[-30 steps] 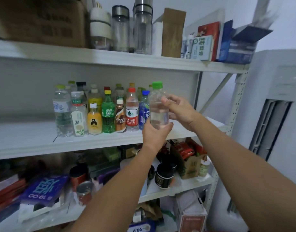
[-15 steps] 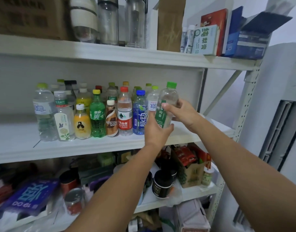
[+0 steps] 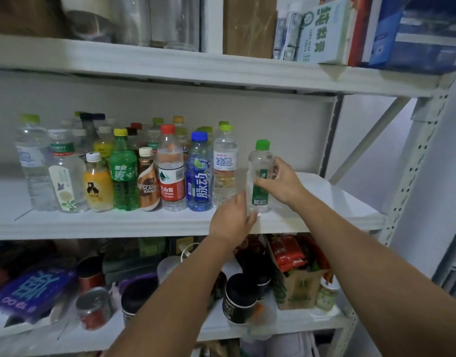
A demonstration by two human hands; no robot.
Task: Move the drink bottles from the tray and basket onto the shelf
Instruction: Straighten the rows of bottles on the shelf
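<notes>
Shelf (image 3: pixel 337 202), white, crosses the frame's middle; at centre right the right hand (image 3: pixel 281 185) grasps a green-capped bottle (image 3: pixel 260 163) standing on it, left hand (image 3: pixel 230 220) loose-fingered beside its base.

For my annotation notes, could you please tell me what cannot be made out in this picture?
Head view:
Back-row bottles: labels hidden by the front row.
Left hand: motion blur hides whether it grips the green-capped bottle.
Top-shelf jars: cut off by the upper edge.
Tray and basket: outside the frame.
</notes>
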